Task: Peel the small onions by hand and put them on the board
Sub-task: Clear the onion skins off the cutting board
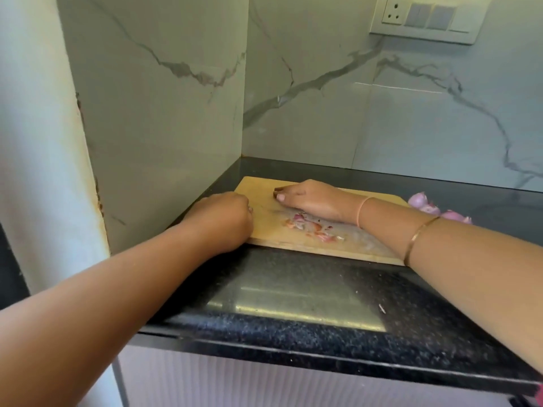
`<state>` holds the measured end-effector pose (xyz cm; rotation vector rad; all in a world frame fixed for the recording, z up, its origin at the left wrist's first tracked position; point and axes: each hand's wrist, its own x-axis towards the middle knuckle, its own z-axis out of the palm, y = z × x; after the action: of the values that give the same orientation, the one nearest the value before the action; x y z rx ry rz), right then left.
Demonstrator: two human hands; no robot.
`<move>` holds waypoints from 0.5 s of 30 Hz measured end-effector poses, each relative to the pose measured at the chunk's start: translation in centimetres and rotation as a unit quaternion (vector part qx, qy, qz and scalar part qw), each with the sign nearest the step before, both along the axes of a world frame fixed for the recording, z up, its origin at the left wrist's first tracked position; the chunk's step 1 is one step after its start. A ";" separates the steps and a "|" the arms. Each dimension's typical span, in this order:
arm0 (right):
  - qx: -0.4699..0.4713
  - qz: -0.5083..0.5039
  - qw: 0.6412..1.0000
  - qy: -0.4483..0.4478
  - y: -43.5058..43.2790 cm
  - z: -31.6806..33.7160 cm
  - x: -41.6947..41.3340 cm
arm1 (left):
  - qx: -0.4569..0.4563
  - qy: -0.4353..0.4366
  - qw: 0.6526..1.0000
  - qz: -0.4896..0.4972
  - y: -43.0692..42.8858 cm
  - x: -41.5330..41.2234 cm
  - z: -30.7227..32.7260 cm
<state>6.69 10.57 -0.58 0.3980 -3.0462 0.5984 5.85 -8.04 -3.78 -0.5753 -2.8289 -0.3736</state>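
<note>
head view. the wooden board (264,230) lay at the centre of the frame on the black desk (293,289), close to the marble corner. the left grip (220,218) sat at the board's left edge with its fingers curled into a fist; we could not tell whether it enclosed anything. the right grip (311,201) rested palm down on the far part of the board, fingers pressed together and pointing left, thumbnail showing; we could not tell whether anything lay beneath it. pink peel scraps (311,227) were scattered on the board just below that grip. the small onions (426,205), pale purple, lay on the desk at middle right, just beyond the board's right end and partly hidden by the right forearm. a switch panel (426,19) was at upper right.
</note>
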 end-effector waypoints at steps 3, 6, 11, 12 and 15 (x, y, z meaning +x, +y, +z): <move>-0.069 0.039 0.997 -0.006 0.1 -0.3 2.9 | -0.002 -0.003 1.000 0.007 0.1 0.1 0.0; -0.157 0.065 0.985 -0.002 0.3 -0.7 5.4 | 0.002 -0.011 1.000 0.015 0.2 0.1 0.0; -0.196 0.110 0.974 0.014 0.8 -1.3 8.9 | 0.014 -0.025 0.999 0.021 0.2 0.2 0.0; -0.203 0.117 0.972 0.016 0.9 -1.3 9.6 | 0.017 -0.026 0.999 0.020 0.2 0.3 0.0; -0.270 0.123 0.955 -0.003 0.8 -1.1 10.9 | 0.027 -0.026 0.999 0.016 0.1 0.3 -0.1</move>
<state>17.62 11.41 -1.68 0.7447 -2.6846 1.3918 6.11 -7.94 -3.87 -0.5152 -2.8647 -0.4640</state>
